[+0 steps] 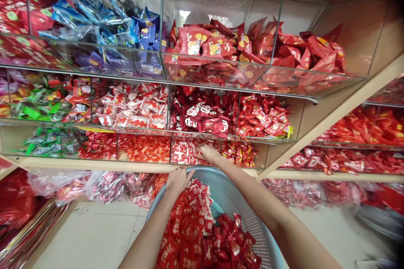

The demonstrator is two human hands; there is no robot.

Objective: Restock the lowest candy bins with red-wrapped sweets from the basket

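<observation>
room above basket (232,199) to bottom shelf (126,166); glass dividers (171,150) sideways, middle shelf (202,135) above.

No readable lettering (wrappers (187,226) blurred).

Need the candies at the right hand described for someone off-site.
On the candy shelves, take the bottom row, just beyond the blue basket. At the right hand lie small red-and-white candies. They show far more white than the orange-red candies to their left or the red-and-yellow ones to their right.
</observation>
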